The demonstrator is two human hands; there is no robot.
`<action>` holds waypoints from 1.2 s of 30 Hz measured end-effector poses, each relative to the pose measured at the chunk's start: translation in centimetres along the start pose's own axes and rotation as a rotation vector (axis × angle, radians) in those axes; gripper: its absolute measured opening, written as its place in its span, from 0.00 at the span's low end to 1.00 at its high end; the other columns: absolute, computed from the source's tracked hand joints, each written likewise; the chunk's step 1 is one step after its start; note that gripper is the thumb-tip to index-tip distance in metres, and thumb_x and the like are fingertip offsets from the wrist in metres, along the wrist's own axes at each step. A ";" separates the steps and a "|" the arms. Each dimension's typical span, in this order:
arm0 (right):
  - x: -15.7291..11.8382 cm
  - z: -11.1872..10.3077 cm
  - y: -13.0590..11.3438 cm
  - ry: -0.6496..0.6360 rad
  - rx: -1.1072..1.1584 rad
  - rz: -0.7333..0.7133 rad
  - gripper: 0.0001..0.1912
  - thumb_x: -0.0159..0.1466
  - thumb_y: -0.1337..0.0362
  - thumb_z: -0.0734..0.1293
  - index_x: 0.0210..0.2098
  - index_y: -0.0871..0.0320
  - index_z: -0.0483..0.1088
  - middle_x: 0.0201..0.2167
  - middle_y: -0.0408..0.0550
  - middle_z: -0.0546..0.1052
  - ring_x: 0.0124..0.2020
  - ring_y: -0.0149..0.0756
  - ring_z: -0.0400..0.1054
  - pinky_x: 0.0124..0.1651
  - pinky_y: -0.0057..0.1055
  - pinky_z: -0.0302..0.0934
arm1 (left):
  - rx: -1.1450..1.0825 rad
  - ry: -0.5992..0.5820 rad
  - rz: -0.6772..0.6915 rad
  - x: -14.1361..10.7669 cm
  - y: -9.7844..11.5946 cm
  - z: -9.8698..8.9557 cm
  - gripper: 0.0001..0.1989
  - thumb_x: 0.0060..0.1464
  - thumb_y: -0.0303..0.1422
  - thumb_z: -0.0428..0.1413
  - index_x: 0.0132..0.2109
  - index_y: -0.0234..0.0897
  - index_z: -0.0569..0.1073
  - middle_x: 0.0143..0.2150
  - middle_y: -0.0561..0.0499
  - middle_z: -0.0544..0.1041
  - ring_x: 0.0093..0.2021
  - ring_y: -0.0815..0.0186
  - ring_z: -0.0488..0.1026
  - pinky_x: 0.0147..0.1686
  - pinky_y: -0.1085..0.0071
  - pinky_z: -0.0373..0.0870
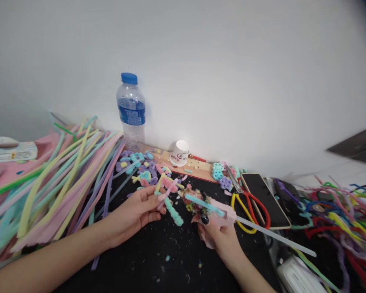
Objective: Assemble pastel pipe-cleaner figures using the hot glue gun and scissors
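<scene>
A pale wall rises behind a black work surface (134,260) strewn with small scraps, a heap of pastel fuzzy stems (67,175) on its left side. The left hand (138,213) is closed in a pinch, thumb against fingers, on a mint-green coiled piece (173,212) near the middle. From that pinch the coil's long axis slants rightward and toward the person, its lower end free above the black surface. A pink glue gun (224,211) lies just right of the coil, gripped in the right hand (225,242), whose fingers wrap the handle; whether one presses the trigger, I cannot tell. The gun's nozzle end points left, toward the pinched end, while the clear glue stick (277,236) trails from its back, rightward and toward the person. The left hand is clearly the nearer one to the coil; the nozzle looks close beside it, apparently not touching.
</scene>
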State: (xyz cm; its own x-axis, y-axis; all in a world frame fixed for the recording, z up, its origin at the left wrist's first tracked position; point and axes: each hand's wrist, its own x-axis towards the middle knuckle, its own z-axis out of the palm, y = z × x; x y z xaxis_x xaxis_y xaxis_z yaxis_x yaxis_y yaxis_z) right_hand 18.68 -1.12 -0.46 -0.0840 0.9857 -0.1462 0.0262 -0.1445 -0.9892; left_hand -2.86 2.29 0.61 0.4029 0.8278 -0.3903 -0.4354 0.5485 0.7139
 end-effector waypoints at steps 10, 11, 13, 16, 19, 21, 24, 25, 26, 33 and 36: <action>0.1 -0.1 0.0 -0.013 -0.007 -0.001 0.22 0.52 0.46 0.67 0.28 0.61 0.70 0.12 0.38 0.61 0.13 0.25 0.51 0.16 0.24 0.47 | -0.010 -0.017 0.007 0.2 -0.2 -0.2 0.06 0.49 0.33 0.61 0.32 0.36 0.71 0.26 0.58 0.68 0.27 0.77 0.68 0.30 0.80 0.68; 0.2 -0.1 0.1 -0.016 -0.007 -0.006 0.22 0.53 0.46 0.67 0.28 0.61 0.70 0.12 0.38 0.61 0.13 0.25 0.51 0.16 0.24 0.47 | -0.011 -0.014 0.006 0.2 -0.2 -0.2 0.06 0.49 0.32 0.61 0.32 0.36 0.71 0.26 0.58 0.68 0.27 0.77 0.68 0.30 0.80 0.68; 0.2 -0.1 0.2 -0.023 -0.002 -0.017 0.22 0.53 0.46 0.66 0.28 0.61 0.70 0.12 0.38 0.61 0.13 0.24 0.51 0.15 0.23 0.47 | -0.010 -0.011 0.005 0.1 -0.2 -0.2 0.07 0.49 0.32 0.61 0.32 0.36 0.71 0.26 0.58 0.68 0.27 0.76 0.68 0.30 0.80 0.68; 0.2 -0.2 0.3 -0.018 0.007 -0.024 0.22 0.53 0.46 0.67 0.28 0.61 0.70 0.13 0.38 0.61 0.14 0.24 0.51 0.15 0.23 0.48 | -0.010 -0.016 0.001 0.1 -0.2 -0.2 0.07 0.49 0.32 0.61 0.32 0.36 0.71 0.26 0.58 0.68 0.27 0.77 0.68 0.29 0.80 0.68; 0.2 -0.2 0.4 -0.013 0.012 -0.015 0.22 0.53 0.46 0.67 0.28 0.61 0.70 0.13 0.38 0.61 0.14 0.24 0.52 0.16 0.23 0.48 | -0.014 -0.023 0.001 0.1 -0.2 -0.2 0.07 0.49 0.32 0.61 0.32 0.36 0.71 0.25 0.58 0.68 0.27 0.77 0.68 0.30 0.80 0.68; 0.2 -0.2 0.3 -0.020 0.012 -0.009 0.22 0.53 0.46 0.67 0.27 0.61 0.70 0.13 0.38 0.61 0.14 0.24 0.52 0.16 0.23 0.48 | -0.016 -0.024 -0.001 0.1 -0.2 -0.3 0.07 0.48 0.32 0.62 0.32 0.37 0.71 0.25 0.58 0.68 0.27 0.77 0.68 0.30 0.80 0.68; 0.2 -0.2 0.4 -0.023 0.020 -0.003 0.22 0.53 0.46 0.67 0.27 0.61 0.69 0.13 0.37 0.61 0.14 0.24 0.52 0.17 0.24 0.48 | -0.011 -0.025 -0.001 0.2 -0.2 -0.4 0.07 0.49 0.32 0.61 0.33 0.37 0.71 0.26 0.58 0.68 0.27 0.77 0.68 0.30 0.80 0.68; 0.2 -0.1 0.4 -0.022 0.024 -0.003 0.22 0.53 0.46 0.67 0.27 0.61 0.69 0.13 0.37 0.61 0.14 0.24 0.52 0.17 0.24 0.47 | -0.010 -0.026 0.000 0.2 -0.3 -0.4 0.06 0.49 0.32 0.61 0.33 0.37 0.71 0.26 0.58 0.68 0.27 0.77 0.68 0.29 0.80 0.68; 0.2 -0.1 0.4 -0.020 0.027 -0.003 0.22 0.53 0.46 0.67 0.27 0.61 0.69 0.13 0.37 0.61 0.14 0.24 0.52 0.17 0.24 0.47 | -0.011 -0.027 0.002 0.2 -0.3 -0.4 0.06 0.49 0.32 0.61 0.33 0.37 0.71 0.26 0.58 0.68 0.27 0.77 0.68 0.29 0.80 0.68; 0.2 -0.2 0.7 -0.004 0.017 -0.015 0.21 0.54 0.47 0.67 0.28 0.61 0.68 0.13 0.37 0.61 0.14 0.24 0.52 0.17 0.24 0.48 | -0.011 -0.033 0.009 0.2 -0.3 -0.3 0.06 0.49 0.32 0.61 0.33 0.37 0.71 0.26 0.58 0.68 0.26 0.77 0.68 0.29 0.81 0.68; 0.2 -0.2 0.8 -0.002 0.017 -0.024 0.21 0.54 0.47 0.66 0.29 0.61 0.69 0.14 0.37 0.61 0.14 0.24 0.52 0.16 0.23 0.48 | -0.014 -0.027 -0.001 0.2 -0.3 -0.3 0.07 0.48 0.32 0.62 0.34 0.37 0.72 0.26 0.57 0.68 0.26 0.77 0.68 0.29 0.81 0.68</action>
State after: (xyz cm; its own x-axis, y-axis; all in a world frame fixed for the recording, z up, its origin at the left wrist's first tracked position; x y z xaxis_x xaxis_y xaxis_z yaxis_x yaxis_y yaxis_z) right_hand 18.86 -1.00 -1.28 -0.0868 0.9887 -0.1222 0.0073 -0.1220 -0.9925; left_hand -2.92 2.31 0.14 0.4251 0.8240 -0.3746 -0.4464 0.5509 0.7052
